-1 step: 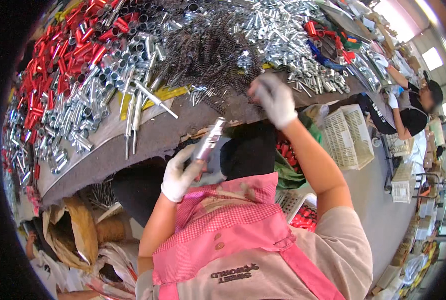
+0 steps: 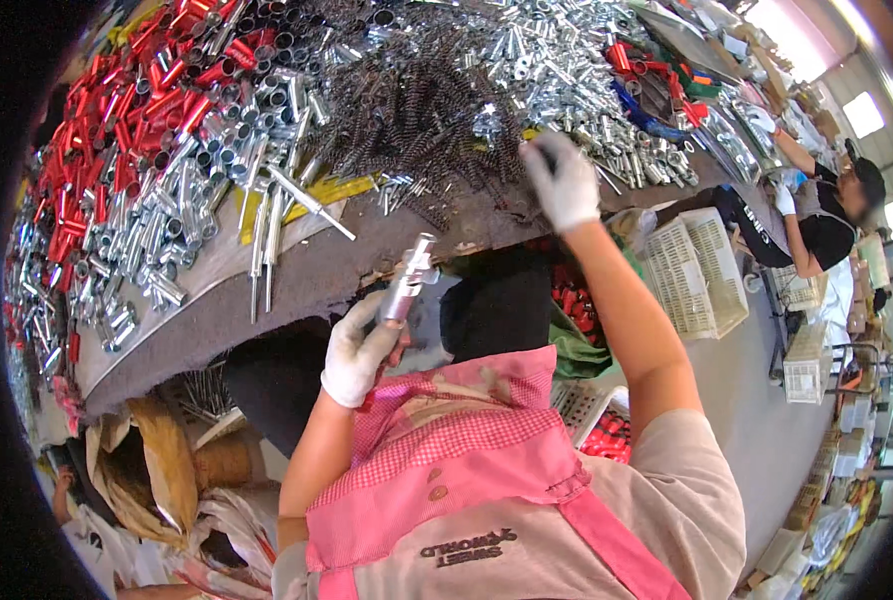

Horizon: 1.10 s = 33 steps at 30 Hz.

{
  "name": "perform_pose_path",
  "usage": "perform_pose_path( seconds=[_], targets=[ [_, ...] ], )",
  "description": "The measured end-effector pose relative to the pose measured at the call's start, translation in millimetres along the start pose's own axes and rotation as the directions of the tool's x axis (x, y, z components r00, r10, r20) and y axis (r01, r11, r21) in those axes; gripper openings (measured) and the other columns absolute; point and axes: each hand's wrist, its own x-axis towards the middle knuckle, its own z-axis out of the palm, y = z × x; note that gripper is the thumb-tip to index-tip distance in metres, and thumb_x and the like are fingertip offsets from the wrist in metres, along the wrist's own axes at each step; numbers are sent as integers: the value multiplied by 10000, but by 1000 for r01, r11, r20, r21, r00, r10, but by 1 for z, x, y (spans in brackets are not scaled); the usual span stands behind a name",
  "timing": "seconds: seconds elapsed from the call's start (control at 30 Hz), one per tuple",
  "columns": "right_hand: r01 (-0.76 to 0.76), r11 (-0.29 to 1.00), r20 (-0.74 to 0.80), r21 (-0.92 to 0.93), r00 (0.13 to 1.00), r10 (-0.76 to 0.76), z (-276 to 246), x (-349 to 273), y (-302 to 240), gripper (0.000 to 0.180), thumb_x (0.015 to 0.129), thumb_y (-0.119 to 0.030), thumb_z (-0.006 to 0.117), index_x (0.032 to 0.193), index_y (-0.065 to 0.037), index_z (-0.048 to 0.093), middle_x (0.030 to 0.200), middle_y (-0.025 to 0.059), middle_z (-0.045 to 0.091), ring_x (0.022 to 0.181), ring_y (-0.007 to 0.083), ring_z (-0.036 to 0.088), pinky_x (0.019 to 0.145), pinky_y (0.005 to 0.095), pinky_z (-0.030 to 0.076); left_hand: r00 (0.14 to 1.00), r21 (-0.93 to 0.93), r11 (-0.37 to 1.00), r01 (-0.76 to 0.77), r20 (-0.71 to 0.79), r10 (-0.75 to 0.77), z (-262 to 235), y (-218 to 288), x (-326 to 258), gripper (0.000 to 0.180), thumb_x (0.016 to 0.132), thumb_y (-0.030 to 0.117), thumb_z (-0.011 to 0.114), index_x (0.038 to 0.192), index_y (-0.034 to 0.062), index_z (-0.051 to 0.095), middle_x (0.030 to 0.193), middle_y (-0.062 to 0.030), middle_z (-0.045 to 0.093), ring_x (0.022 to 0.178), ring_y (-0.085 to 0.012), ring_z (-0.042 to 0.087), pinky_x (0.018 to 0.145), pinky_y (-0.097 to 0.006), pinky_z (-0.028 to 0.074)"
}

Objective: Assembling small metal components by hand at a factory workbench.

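Left fingers (image 2: 376, 347) hold silver tube (image 2: 403, 294) jutting forward

Bright windows (image 2: 863, 114) stand beyond the grey floor (image 2: 751, 400)

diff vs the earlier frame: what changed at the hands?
Right hand shifted slightly up and rightward in the picture, by the dark coil springs; whether it took or released anything is unclear. The silver metal tube in the left hand tipped, its far end swinging slightly left. Unchanged: left hand's grip, spring pile, red tubes.
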Motion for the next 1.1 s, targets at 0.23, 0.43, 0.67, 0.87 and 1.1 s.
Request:
perform_pose_path(
  seconds=[0.23,0.43,0.67,0.87,1.1],
  targets=[
    [-75,709,-41,-701,997,64,18,45,67,339,737,-407,701,925,-131,640,992,86,544,962,258,553,789,382,487,999,-96,995,27,-43,-31,-5,-13,2,383,901,215,453,1211,-9,477,736,-55,534,547,-107,478,489,-231,396],
    [-105,890,148,-444,971,188,0,37,51,400,723,-301,673,1067,-119,582,1004,148,611,963,321,583,834,416,473,1000,-170,985,15,-20,-19,-7,-9,-6,287,914,175,483,1129,-12,517,730,-45,539,580,-90,468,545,-215,378],
    [-272,-41,275,961,951,140,-30,0,-20,435,886,-8,490,1303,-33,368,1083,141,568,1022,258,574,964,385,448,997,-6,999,44,67,-43,-7,-6,-6,344,908,233,511,1151,-11,506,762,-46,533,601,-101,477,538,-229,387],
    [-259,623,574,738,727,-378,-32,-45,-111,309,905,-147,552,1176,-17,480,1148,160,576,1080,251,551,964,380,409,987,68,997,-21,161,10,-10,4,-13,256,897,135,550,1107,-10,558,802,-19,552,708,-97,514,658,-245,432],
    [232,644,514,728,437,-738,-42,-40,-113,295,745,-3,686,1035,-39,652,1135,134,604,1024,284,600,882,361,484,971,194,981,14,230,-60,-18,18,-31,316,867,134,579,1146,-16,568,858,-62,624,802,-107,569,747,-267,464]
  ],
)
